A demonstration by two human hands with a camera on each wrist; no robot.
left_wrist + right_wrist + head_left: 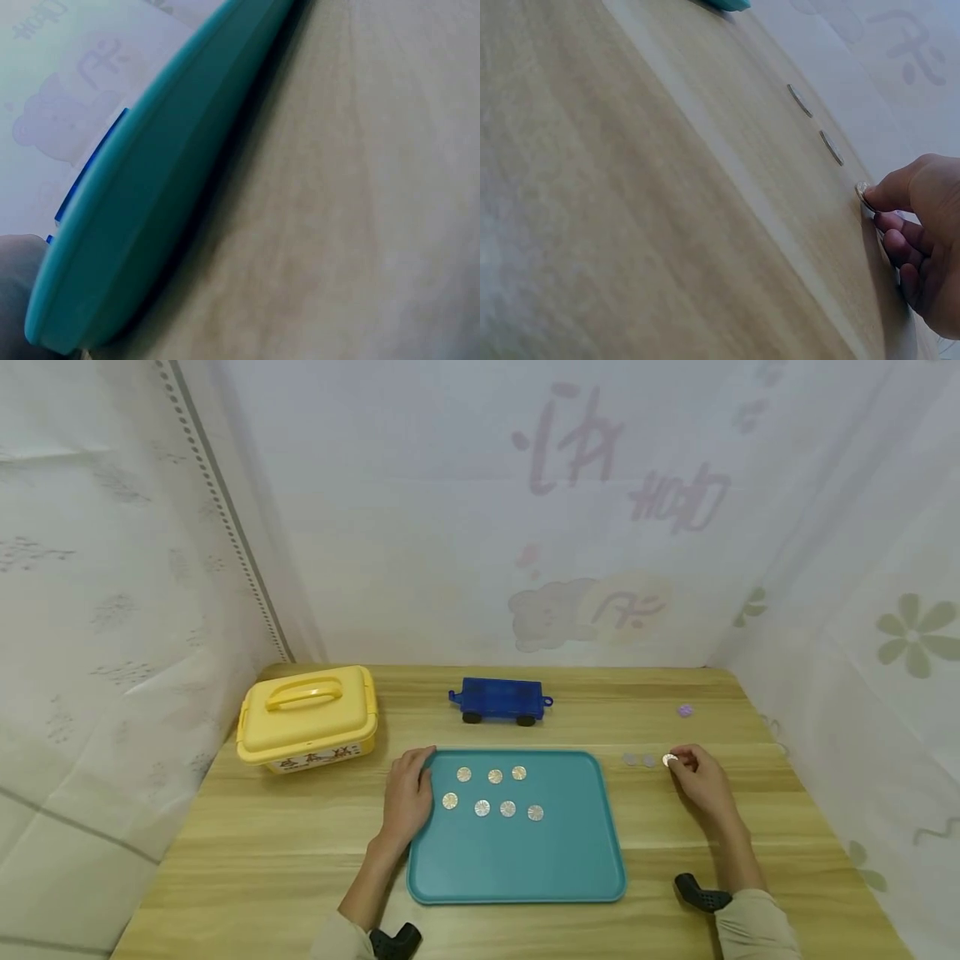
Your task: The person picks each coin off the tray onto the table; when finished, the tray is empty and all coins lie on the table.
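My right hand (701,781) pinches a coin (669,760) between thumb and fingers, low over the wooden table. In the right wrist view that coin (864,196) stands tilted at the thumb tip. Two more silvery coins, a near one (648,761) and a farther one (629,759), lie flat in line to its left. My left hand (408,797) grips the upper left rim of a teal tray (517,868). On the tray are two rows of coins, with gold-toned ones (495,776) in the upper row and mostly silvery ones (507,809) in the lower.
A yellow lidded box (307,718) with a handle stands at the back left. Behind the tray sits a blue toy wagon (501,699) on black wheels. A small purple piece (686,711) lies beyond my right hand. Patterned cloth (420,527) hangs around the table's back and sides.
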